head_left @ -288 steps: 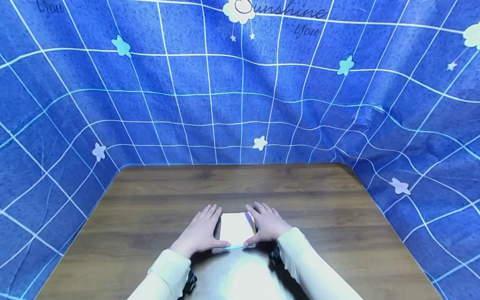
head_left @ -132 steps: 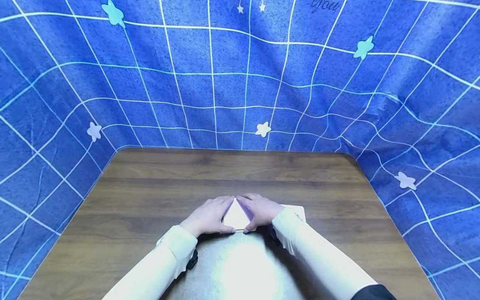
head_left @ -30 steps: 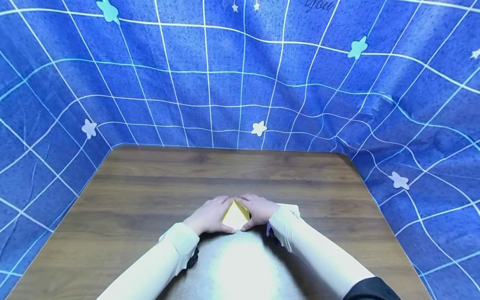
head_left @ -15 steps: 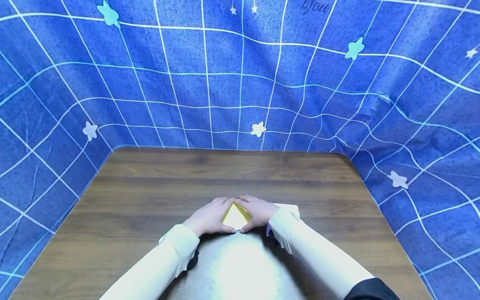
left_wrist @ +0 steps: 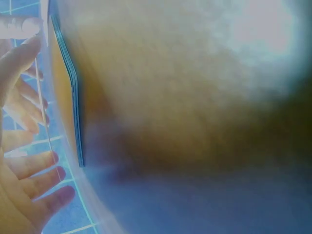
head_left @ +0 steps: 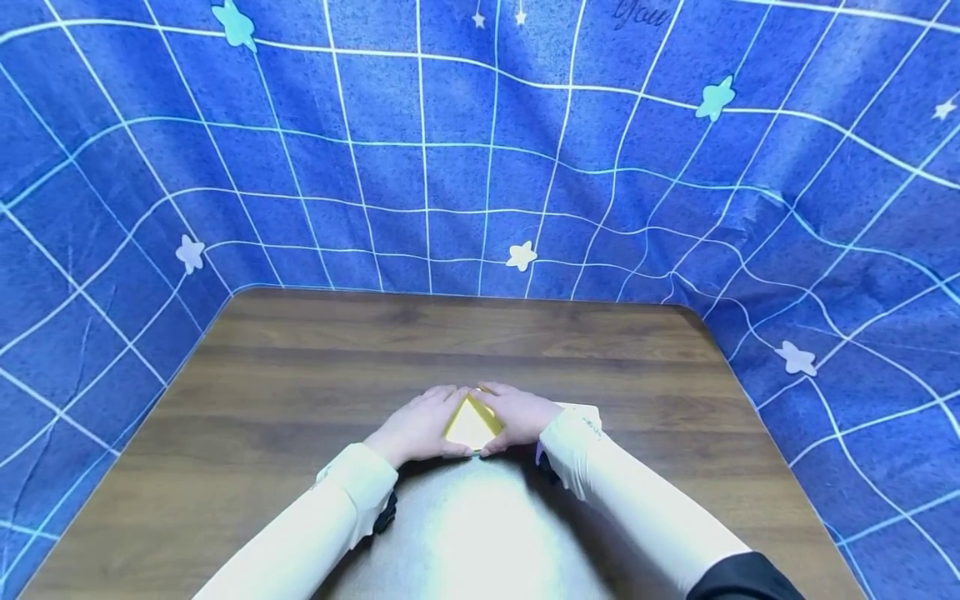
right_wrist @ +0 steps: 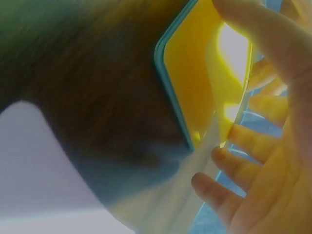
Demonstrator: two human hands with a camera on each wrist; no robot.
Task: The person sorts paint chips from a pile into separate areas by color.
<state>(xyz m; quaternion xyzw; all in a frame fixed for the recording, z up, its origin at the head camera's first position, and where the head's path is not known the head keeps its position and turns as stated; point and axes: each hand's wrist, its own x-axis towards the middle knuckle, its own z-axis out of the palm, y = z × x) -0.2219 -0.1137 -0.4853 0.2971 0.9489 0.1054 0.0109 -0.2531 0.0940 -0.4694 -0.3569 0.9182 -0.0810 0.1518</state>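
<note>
A blue gridded curtain (head_left: pixel 360 158) fills the head view from nine o'clock round through twelve to three, its upper part cut off. The wooden table (head_left: pixel 360 333) lies below, its near edge out of frame; glare at six o'clock hides what is there. White sleeves (head_left: pixel 300 521) enter from seven and five o'clock, cropped by the frame. The left hand (head_left: pixel 420 425) and right hand (head_left: pixel 521 417) lie at nine and three o'clock of a yellow-edged sheet (head_left: pixel 468 429), fingers fairly straight and spread, thumbs along its six o'clock edge. The hands cover the sheet's sides. Beneath it, the right wrist view shows a teal-edged stack (right_wrist: pixel 173 92), cropped at the top; its sheets are too blurred to count. A white card (head_left: pixel 588 411) lies at three o'clock of the sheet, largely hidden by the right wrist.
</note>
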